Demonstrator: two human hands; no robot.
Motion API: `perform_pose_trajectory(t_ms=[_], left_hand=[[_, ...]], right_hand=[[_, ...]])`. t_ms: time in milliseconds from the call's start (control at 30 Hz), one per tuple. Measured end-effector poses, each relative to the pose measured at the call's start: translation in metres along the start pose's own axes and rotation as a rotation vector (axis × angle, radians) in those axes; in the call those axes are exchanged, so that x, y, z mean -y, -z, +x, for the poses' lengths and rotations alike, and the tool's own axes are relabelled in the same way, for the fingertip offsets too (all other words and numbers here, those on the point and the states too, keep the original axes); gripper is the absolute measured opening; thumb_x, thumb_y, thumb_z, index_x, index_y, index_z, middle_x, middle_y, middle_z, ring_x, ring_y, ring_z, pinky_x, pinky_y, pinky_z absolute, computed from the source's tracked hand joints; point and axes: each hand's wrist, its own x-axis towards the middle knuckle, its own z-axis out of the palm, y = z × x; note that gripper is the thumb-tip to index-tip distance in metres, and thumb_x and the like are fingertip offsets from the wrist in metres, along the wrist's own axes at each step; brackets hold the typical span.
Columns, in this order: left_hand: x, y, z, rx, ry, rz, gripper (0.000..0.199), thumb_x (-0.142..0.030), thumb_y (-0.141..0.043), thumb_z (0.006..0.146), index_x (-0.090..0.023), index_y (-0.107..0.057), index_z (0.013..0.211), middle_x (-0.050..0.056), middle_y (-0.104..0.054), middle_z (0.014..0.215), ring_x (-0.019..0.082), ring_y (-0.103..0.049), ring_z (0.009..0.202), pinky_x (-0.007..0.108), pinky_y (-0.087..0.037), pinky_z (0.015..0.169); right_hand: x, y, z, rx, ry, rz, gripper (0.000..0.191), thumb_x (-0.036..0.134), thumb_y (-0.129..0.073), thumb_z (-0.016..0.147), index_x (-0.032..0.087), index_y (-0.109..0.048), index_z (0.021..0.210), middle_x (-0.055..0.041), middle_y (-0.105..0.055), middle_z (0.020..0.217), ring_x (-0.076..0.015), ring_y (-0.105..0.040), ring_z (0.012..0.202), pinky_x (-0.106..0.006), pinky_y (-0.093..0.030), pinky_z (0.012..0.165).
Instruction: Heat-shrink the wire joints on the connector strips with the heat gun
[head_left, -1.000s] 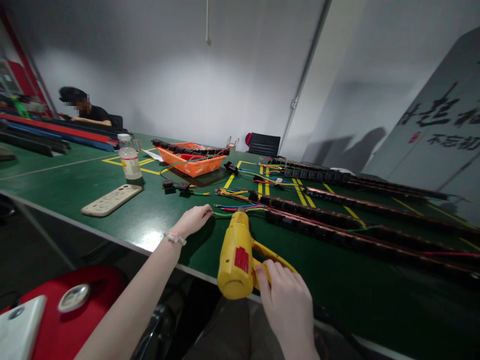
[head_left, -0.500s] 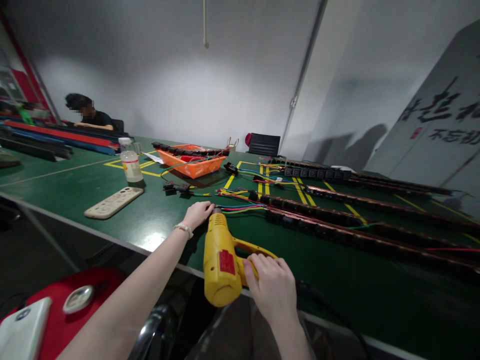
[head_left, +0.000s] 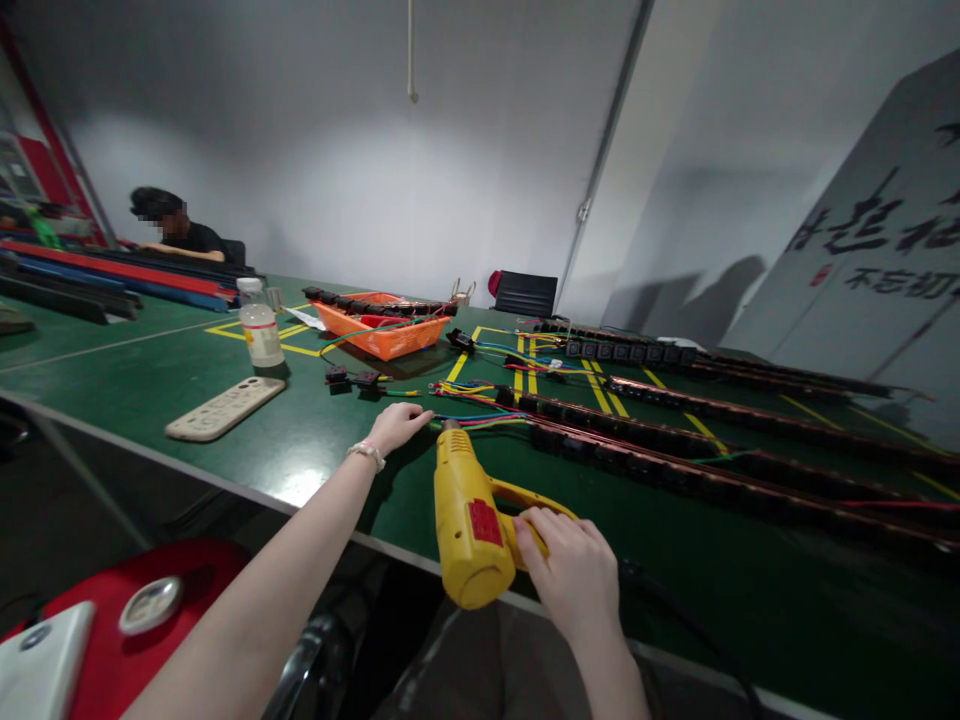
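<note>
My right hand [head_left: 574,565] is closed round the handle of a yellow heat gun [head_left: 469,520], whose nozzle points away from me toward a bundle of coloured wires [head_left: 484,422]. At the left end of those wires, my left hand [head_left: 399,428] pinches their tips; the exact grip is small and partly hidden by the fingers. The wires run right into a long black strip with copper-coloured bars [head_left: 645,462] lying on the green table [head_left: 322,440]. Just beyond my left hand lie black connectors [head_left: 366,382] with short wires.
An orange basket [head_left: 386,345] holding another strip stands farther back. To the left are a bottle [head_left: 260,325] and a beige phone-like case [head_left: 225,408]. Several more strips [head_left: 720,410] cover the right side. A person [head_left: 180,228] sits at the far left. A red stool [head_left: 97,660] is below.
The heat gun and my right hand have shifted to the right, so the nozzle has moved away from my left fingers along the wires. My left hand stays nearly in place at the wire ends.
</note>
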Motion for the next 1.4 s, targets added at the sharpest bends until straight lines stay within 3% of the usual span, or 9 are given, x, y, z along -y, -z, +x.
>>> perform_pose_trajectory(t_ms=[533, 800, 933, 1067, 1167, 1233, 1333, 1400], left_hand=[[0.004, -0.002, -0.001, 0.005, 0.019, -0.033, 0.047, -0.053, -0.035, 0.085, -0.018, -0.057, 0.062, 0.0, -0.053, 0.059, 0.013, -0.044, 0.057, 0.023, -0.025, 0.054], [-0.008, 0.007, -0.014, 0.013, 0.047, 0.08, 0.036, -0.047, -0.039, 0.086, -0.024, -0.066, 0.081, 0.003, -0.066, 0.084, 0.017, -0.057, 0.073, 0.024, -0.031, 0.057], [0.008, 0.037, -0.032, -0.141, 0.107, 0.175, 0.033, -0.043, -0.038, 0.087, -0.026, -0.065, 0.093, 0.004, -0.064, 0.099, 0.018, -0.058, 0.085, 0.024, -0.035, 0.06], [0.069, 0.093, -0.056, -0.366, 0.356, 0.433, 0.039, -0.047, -0.042, 0.086, -0.021, -0.063, 0.106, 0.009, -0.06, 0.107, 0.022, -0.055, 0.092, 0.026, -0.039, 0.072], [0.12, 0.13, -0.075, -0.263, 0.711, 0.583, 0.064, -0.06, -0.057, 0.074, -0.013, -0.055, 0.118, 0.016, -0.056, 0.116, 0.028, -0.049, 0.1, 0.029, -0.037, 0.078], [0.141, 0.145, -0.086, -0.163, 0.818, 0.547, 0.076, -0.07, -0.053, 0.071, -0.012, -0.052, 0.12, 0.018, -0.051, 0.124, 0.033, -0.046, 0.106, 0.033, -0.036, 0.082], [0.148, 0.16, -0.096, -0.095, 0.709, 0.381, 0.087, -0.076, -0.046, 0.07, -0.007, -0.049, 0.122, 0.023, -0.043, 0.13, 0.042, -0.041, 0.114, 0.044, -0.032, 0.089], [0.147, 0.166, -0.097, -0.092, 0.624, 0.208, 0.093, -0.076, -0.053, 0.066, 0.0, -0.049, 0.12, 0.026, -0.045, 0.127, 0.047, -0.038, 0.116, 0.05, -0.029, 0.092]], right_hand=[[-0.047, 0.016, -0.015, -0.064, -0.049, -0.149, 0.043, 0.043, -0.03, 0.094, 0.024, -0.066, 0.081, 0.0028, -0.071, 0.081, -0.0108, -0.062, 0.069, -0.025, -0.036, 0.065], [-0.071, 0.027, -0.024, -0.065, -0.113, -0.228, 0.046, 0.049, -0.029, 0.092, 0.026, -0.067, 0.079, 0.0034, -0.071, 0.078, -0.0126, -0.061, 0.063, -0.026, -0.038, 0.057], [-0.073, 0.028, -0.025, -0.083, -0.097, -0.244, 0.048, 0.049, -0.029, 0.092, 0.025, -0.068, 0.079, 0.002, -0.071, 0.077, -0.0131, -0.06, 0.06, -0.026, -0.039, 0.056], [-0.073, 0.027, -0.024, -0.078, -0.088, -0.269, 0.05, 0.049, -0.027, 0.091, 0.024, -0.069, 0.08, -0.0003, -0.07, 0.073, -0.0139, -0.055, 0.053, -0.028, -0.037, 0.054], [-0.073, 0.026, -0.023, -0.065, -0.106, -0.253, 0.051, 0.05, -0.027, 0.09, 0.024, -0.069, 0.079, -0.0004, -0.07, 0.072, -0.0143, -0.055, 0.052, -0.029, -0.037, 0.053], [-0.073, 0.026, -0.023, -0.053, -0.121, -0.246, 0.05, 0.05, -0.028, 0.089, 0.024, -0.069, 0.078, -0.0003, -0.07, 0.071, -0.0146, -0.055, 0.051, -0.029, -0.038, 0.052], [-0.072, 0.028, -0.022, -0.017, -0.138, -0.25, 0.048, 0.047, -0.028, 0.088, 0.025, -0.07, 0.079, -0.0002, -0.071, 0.076, -0.0153, -0.058, 0.055, -0.029, -0.04, 0.053], [-0.072, 0.03, -0.022, 0.005, -0.148, -0.27, 0.048, 0.045, -0.027, 0.088, 0.024, -0.07, 0.08, -0.0008, -0.071, 0.077, -0.0158, -0.059, 0.056, -0.028, -0.042, 0.053]])
